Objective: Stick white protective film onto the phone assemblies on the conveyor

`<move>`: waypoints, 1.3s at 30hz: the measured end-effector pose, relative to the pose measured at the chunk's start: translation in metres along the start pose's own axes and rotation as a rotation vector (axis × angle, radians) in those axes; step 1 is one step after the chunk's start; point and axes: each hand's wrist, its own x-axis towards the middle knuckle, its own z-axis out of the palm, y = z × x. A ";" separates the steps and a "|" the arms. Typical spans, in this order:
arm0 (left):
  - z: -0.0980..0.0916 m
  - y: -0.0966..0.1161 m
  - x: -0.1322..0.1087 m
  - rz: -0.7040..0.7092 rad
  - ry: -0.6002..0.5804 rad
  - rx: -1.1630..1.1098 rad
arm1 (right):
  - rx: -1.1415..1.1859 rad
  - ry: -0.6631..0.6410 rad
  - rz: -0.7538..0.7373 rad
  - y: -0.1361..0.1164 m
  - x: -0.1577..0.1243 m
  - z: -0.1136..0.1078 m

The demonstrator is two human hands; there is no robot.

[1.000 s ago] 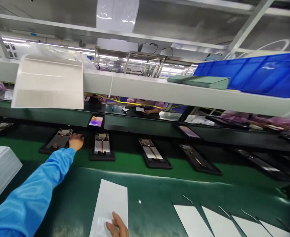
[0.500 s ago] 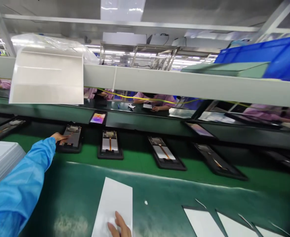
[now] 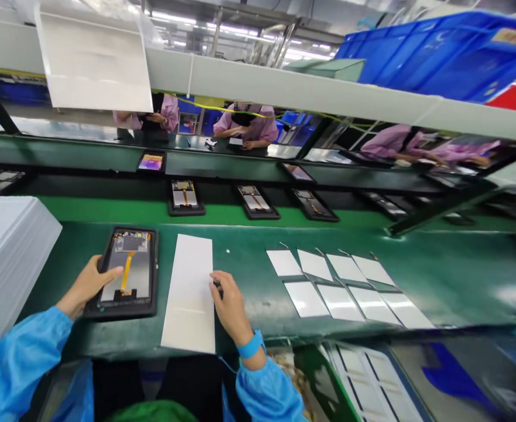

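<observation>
My left hand [image 3: 91,285] grips the left side of a tablet [image 3: 137,266] with its inside exposed, lying in a black tray on the green bench. The thumb lies over the tablet's inside, near an orange ribbon cable; the other fingers are mostly hidden. Right of the tablet, a long white sheet [image 3: 190,305] lies flat. My right hand [image 3: 230,305], a blue band at its wrist, hovers by the sheet's right edge with loosely curled fingers, slightly apart. Whether the fingertips touch the sheet I cannot tell.
Several white rectangular panels [image 3: 345,266] with thin wires lie in two rows at right. A stack of white sheets [image 3: 16,264] stands at left. Beyond the bench, a green conveyor [image 3: 222,218] carries trayed tablets. A blue bin [image 3: 416,55] sits overhead; co-workers sit opposite.
The trayed tablet has come from the conveyor onto the bench, in my left hand. My right hand has moved from on top of the white sheet to its right edge. The view has tilted down.
</observation>
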 end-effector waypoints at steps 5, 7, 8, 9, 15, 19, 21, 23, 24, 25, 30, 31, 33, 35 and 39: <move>0.013 -0.013 -0.052 0.268 0.153 0.483 | -0.065 -0.121 0.058 0.000 -0.030 -0.009; 0.033 -0.003 -0.072 0.561 0.200 0.581 | -0.116 -0.147 0.065 -0.002 -0.037 -0.003; 0.047 0.003 -0.083 0.740 0.144 0.586 | -0.149 -0.153 0.071 -0.003 -0.039 0.001; 0.063 0.008 -0.094 0.913 0.051 0.576 | -0.185 -0.156 0.077 -0.004 -0.040 0.004; 0.142 0.021 -0.129 1.185 -0.249 0.604 | -0.334 -0.117 0.115 -0.015 -0.037 0.016; 0.145 0.015 -0.126 1.168 -0.243 0.596 | -0.336 -0.096 0.124 -0.018 -0.039 0.018; 0.143 0.014 -0.126 1.173 -0.231 0.592 | -0.323 -0.087 0.114 -0.019 -0.042 0.019; 0.142 0.014 -0.126 1.172 -0.222 0.593 | -0.318 -0.065 0.082 -0.020 -0.046 0.019; 0.142 0.014 -0.126 1.171 -0.220 0.593 | -0.318 -0.051 0.064 -0.021 -0.048 0.020; 0.143 0.014 -0.127 1.170 -0.219 0.594 | -0.316 -0.041 0.046 -0.021 -0.050 0.020; 0.144 0.014 -0.127 1.165 -0.230 0.592 | -0.227 -0.014 -0.004 -0.022 -0.053 0.018; 0.144 0.013 -0.126 1.163 -0.233 0.590 | -0.196 -0.007 -0.008 -0.022 -0.052 0.017; 0.144 0.013 -0.125 1.156 -0.238 0.583 | -0.126 0.010 -0.002 -0.020 -0.048 0.012; 0.146 0.014 -0.125 1.145 -0.248 0.577 | -0.054 0.029 0.044 -0.019 -0.041 0.002; 0.146 0.019 -0.127 1.125 -0.278 0.545 | 0.109 0.045 0.154 -0.029 -0.010 -0.019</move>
